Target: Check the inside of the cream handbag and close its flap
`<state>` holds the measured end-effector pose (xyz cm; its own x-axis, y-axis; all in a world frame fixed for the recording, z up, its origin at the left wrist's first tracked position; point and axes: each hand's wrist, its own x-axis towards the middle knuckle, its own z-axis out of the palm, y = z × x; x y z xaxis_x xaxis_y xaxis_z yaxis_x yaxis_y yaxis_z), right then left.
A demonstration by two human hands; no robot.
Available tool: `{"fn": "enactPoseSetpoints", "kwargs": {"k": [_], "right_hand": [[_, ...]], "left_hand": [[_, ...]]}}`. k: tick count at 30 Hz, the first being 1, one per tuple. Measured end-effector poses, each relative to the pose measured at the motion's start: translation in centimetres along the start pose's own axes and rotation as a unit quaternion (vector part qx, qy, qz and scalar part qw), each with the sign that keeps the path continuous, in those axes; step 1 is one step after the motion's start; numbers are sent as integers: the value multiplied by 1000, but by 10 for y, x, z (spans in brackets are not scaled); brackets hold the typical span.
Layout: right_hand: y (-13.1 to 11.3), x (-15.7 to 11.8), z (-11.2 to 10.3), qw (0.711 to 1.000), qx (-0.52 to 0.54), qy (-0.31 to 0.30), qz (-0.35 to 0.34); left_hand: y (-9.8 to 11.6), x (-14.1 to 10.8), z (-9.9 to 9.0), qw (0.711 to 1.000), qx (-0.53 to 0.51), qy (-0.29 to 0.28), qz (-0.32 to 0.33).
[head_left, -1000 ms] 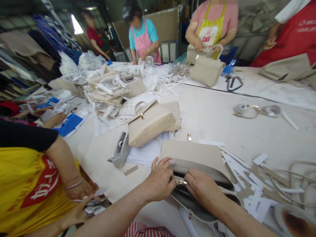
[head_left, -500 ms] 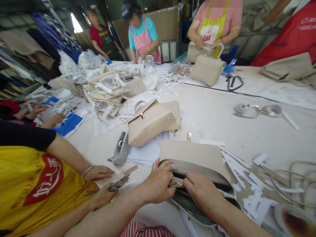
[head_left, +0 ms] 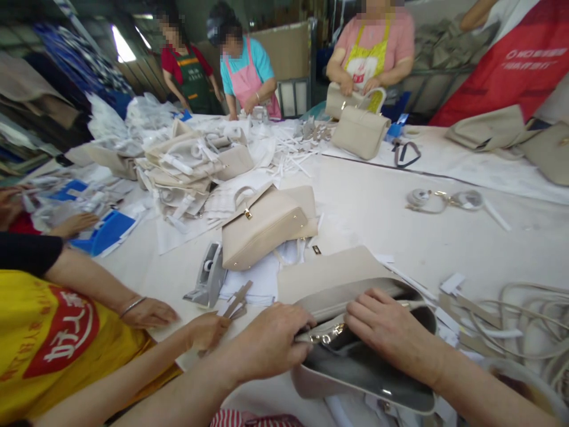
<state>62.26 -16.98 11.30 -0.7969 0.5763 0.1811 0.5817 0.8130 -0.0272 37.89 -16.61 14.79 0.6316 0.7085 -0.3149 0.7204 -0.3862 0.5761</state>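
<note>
Left hand (head_left: 282, 335) pinches bag (head_left: 342, 365) divider (head_left: 320, 327), right hand (head_left: 386, 332) curls over it, hold unclear; likely interior work, next needing steady tension.

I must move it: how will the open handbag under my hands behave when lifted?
The open handbag would probably hold some shape, since its near wall stands curved. Its folded-back flap may swing loose. It looks mostly hollow, so likely light for its size.

We looked through one head-worn camera, forward and down across the table (head_left: 364, 207), our left hand (head_left: 275, 332) close at six o'clock, right hand (head_left: 386, 329) toward five, a pink-aproned co-worker (head_left: 249, 80) farther off near eleven.
</note>
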Motion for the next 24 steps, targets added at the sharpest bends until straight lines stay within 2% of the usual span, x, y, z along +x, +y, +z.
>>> {"fn": "enactPoseSetpoints", "kwargs": {"k": [2,3,5,8,10,13,17,22,24], "right_hand": [[3,0,-6,999,-19,-8,29],[2,-1,-7,997,-25,-15,67],[-5,-3,-4,982,-22,-26,188],[-28,-3,3,925,65,-69,368],[-48,0,7,893,124,-115,417],[-69,3,10,874,112,-174,440],[-78,-1,9,869,55,-207,446],[-85,2,-2,892,-54,-193,405],[-87,9,-4,900,-60,-218,372]], "left_hand": [[11,-3,11,998,50,14,19],[15,-2,20,997,73,17,26],[16,0,43,993,114,12,41],[8,4,74,990,131,20,55],[0,4,84,989,120,56,63],[-8,1,86,986,104,109,75],[-8,-5,91,978,76,158,112],[1,-5,104,956,84,207,188],[3,-5,108,949,94,214,210]]}}
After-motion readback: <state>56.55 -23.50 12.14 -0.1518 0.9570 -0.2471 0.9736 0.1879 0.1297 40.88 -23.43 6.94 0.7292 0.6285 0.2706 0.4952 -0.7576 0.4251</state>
